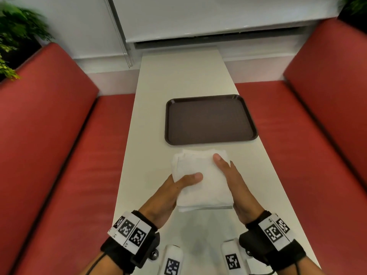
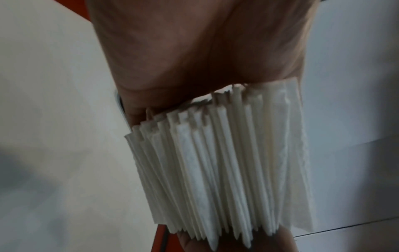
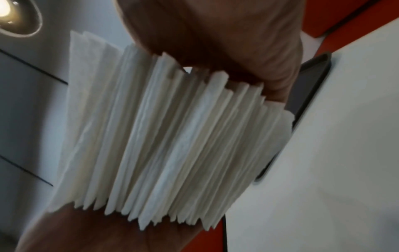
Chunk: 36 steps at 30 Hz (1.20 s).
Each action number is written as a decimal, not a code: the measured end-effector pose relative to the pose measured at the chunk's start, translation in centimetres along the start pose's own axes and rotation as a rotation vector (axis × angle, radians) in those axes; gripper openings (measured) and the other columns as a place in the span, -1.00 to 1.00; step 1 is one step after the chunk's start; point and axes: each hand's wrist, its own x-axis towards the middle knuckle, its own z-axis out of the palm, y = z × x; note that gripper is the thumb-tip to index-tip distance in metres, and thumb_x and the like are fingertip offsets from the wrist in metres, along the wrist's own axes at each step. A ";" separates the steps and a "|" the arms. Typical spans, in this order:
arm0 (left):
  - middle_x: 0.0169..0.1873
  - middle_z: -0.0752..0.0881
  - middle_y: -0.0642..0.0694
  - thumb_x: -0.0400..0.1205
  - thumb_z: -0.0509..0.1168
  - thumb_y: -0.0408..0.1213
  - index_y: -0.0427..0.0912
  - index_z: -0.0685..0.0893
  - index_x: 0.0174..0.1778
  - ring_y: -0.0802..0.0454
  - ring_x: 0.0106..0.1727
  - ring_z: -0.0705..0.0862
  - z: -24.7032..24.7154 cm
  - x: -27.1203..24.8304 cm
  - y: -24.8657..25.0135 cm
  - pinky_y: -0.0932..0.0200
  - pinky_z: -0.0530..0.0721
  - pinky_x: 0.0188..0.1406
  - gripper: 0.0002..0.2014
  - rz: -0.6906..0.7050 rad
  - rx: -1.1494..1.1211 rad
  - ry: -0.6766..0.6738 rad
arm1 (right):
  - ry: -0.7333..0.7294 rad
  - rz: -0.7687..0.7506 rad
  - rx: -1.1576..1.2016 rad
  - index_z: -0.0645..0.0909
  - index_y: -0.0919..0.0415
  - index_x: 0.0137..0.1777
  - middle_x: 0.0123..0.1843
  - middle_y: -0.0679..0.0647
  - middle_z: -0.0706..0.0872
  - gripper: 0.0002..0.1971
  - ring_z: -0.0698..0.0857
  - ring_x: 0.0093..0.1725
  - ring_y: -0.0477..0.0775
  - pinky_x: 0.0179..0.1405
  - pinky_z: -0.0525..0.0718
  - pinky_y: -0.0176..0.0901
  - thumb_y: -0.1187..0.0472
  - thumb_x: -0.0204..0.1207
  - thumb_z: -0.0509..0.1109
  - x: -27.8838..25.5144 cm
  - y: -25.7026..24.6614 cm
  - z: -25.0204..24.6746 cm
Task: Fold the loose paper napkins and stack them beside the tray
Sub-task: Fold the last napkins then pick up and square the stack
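A thick stack of white paper napkins (image 1: 200,181) is held between both hands just above the white table (image 1: 178,80), on the near side of the dark brown tray (image 1: 210,120). My left hand (image 1: 178,187) grips the stack's left side, thumb on top. My right hand (image 1: 228,175) grips its right side, thumb lying along the top. The left wrist view shows the napkin stack (image 2: 226,162) edge-on, many folded layers pressed under the palm. In the right wrist view the stack (image 3: 172,136) is likewise clamped, with the tray (image 3: 311,95) behind it.
Red padded benches (image 1: 59,155) run along both sides of the narrow table. A white wall with a window blind (image 1: 198,16) closes the far end. Green plants (image 1: 15,36) stand at the back left.
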 end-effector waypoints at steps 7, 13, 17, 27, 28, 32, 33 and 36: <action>0.23 0.80 0.02 0.64 0.34 -0.08 0.01 0.62 0.41 0.06 0.28 0.76 0.7 0.8 -0.3 -0.02 0.59 0.43 -0.60 -0.011 -0.011 0.144 | -0.069 0.040 0.011 0.59 -0.14 0.39 0.30 0.01 0.77 -0.31 0.75 0.29 0.05 0.32 0.65 0.09 -0.54 0.43 0.16 -1.2 -1.3 -0.5; 0.21 0.81 -0.15 0.64 0.36 -0.12 -0.15 0.67 0.37 -0.07 0.26 0.78 -1.2 2.5 0.7 -0.08 0.65 0.38 -0.61 -0.016 -0.006 0.180 | -0.094 0.026 -0.126 0.35 -0.23 0.49 0.38 -0.12 0.67 -0.10 0.72 0.28 -0.04 0.26 0.73 0.00 -0.26 0.14 0.66 1.2 -0.9 0.6; 0.26 0.79 -0.10 0.60 0.45 -0.01 -0.06 0.63 0.44 -0.08 0.31 0.75 -5.5 4.5 2.5 -0.21 0.57 0.48 -0.51 -0.027 -0.024 0.190 | -0.043 0.098 -0.093 0.35 -0.23 0.49 0.26 0.00 0.75 -0.09 0.77 0.20 0.06 0.21 0.76 0.10 -0.17 0.14 0.72 4.7 -1.7 2.1; 0.08 0.85 0.05 0.49 0.29 0.22 0.06 0.71 0.26 0.05 0.21 0.76 -13.4 10.5 7.3 -0.13 0.56 0.47 -0.51 0.018 -0.071 0.295 | 0.010 0.127 0.022 0.54 0.13 0.42 0.26 0.10 0.78 -0.14 0.74 0.25 0.20 -0.07 0.76 -0.02 0.02 0.04 0.69 18.2 -5.0 4.0; 0.09 0.85 0.07 0.46 0.33 0.24 0.09 0.71 0.24 0.07 0.23 0.75 -14.0 11.2 7.1 -0.12 0.54 0.49 -0.51 0.029 -0.080 0.318 | 0.022 0.110 0.044 0.53 0.14 0.42 0.27 0.13 0.78 -0.14 0.75 0.25 0.20 -0.09 0.75 -0.05 0.05 0.04 0.69 19.4 -5.1 3.8; 0.35 0.65 0.32 0.39 0.43 0.41 0.20 0.52 0.46 0.27 0.40 0.59 -15.9 13.8 4.7 0.03 0.42 0.58 -0.26 0.084 0.193 0.413 | 0.075 0.046 0.077 0.47 0.09 0.47 0.33 0.14 0.74 -0.18 0.74 0.27 0.21 0.06 0.76 0.04 0.14 0.15 0.66 24.0 -5.2 1.9; 0.43 0.51 0.38 0.47 0.37 0.39 0.23 0.41 0.54 0.30 0.45 0.50 -16.1 14.5 3.5 0.14 0.37 0.60 -0.27 0.097 0.425 0.416 | 0.077 0.047 0.077 0.45 0.07 0.48 0.35 0.13 0.72 -0.18 0.72 0.29 0.22 0.12 0.76 0.07 0.12 0.17 0.65 25.1 -5.1 1.3; 0.46 0.36 0.37 0.65 0.23 0.20 0.21 0.34 0.58 0.35 0.44 0.48 -16.7 16.2 0.0 0.45 0.32 0.46 -0.44 0.181 1.108 0.238 | 0.078 0.080 0.086 0.42 0.01 0.52 0.39 0.14 0.68 -0.07 0.69 0.33 0.25 0.20 0.75 0.15 0.03 0.09 0.69 27.9 -4.7 -0.1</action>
